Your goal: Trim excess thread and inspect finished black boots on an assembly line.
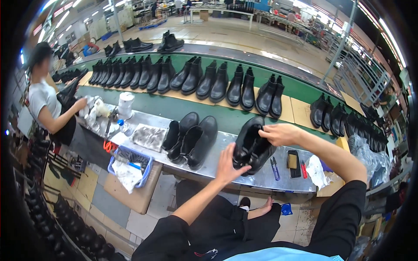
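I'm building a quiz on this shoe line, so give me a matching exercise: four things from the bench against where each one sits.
Things:
1. blue basket
2. pair of black boots
3. phone
4. white roll

Places:
A. right of the held boot
B. far left of the bench, upright
C. hanging off the bench's front edge
D. lying left of the held boot

Pairs: 1-C, 2-D, 3-A, 4-B

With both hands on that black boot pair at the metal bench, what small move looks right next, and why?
Probably lift the boot pair clear of the metal bench: the left hand cups the heel end, the right hand grips the top, and another pair lies close on its left.
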### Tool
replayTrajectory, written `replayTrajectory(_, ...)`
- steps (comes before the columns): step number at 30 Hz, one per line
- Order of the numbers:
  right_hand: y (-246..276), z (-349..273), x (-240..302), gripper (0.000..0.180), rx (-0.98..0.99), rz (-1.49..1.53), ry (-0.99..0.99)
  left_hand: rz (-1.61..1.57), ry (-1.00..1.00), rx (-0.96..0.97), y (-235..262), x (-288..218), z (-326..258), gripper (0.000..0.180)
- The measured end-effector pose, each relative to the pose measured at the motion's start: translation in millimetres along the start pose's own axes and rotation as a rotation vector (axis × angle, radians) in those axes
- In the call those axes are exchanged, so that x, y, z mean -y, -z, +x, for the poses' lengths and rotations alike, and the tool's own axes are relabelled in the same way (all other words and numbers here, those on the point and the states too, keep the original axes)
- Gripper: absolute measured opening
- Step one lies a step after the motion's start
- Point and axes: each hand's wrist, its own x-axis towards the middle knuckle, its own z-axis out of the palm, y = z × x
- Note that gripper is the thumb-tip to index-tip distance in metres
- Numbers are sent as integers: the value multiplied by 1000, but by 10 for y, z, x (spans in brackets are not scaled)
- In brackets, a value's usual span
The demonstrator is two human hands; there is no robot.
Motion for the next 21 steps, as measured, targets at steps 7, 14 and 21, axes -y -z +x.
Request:
replayTrajectory(7,-369,8,525,19,-93,72,-102,73,148,52,-357,131,-579,100)
replayTrajectory(14,-868,-160,1392,33,-649,292,-1249,76,84,13,-497,401,-572,112)
replayTrajectory(21,-1519,280,2568,34,-493,566,-1840,-23,113,-10,-509,454,-411,107)
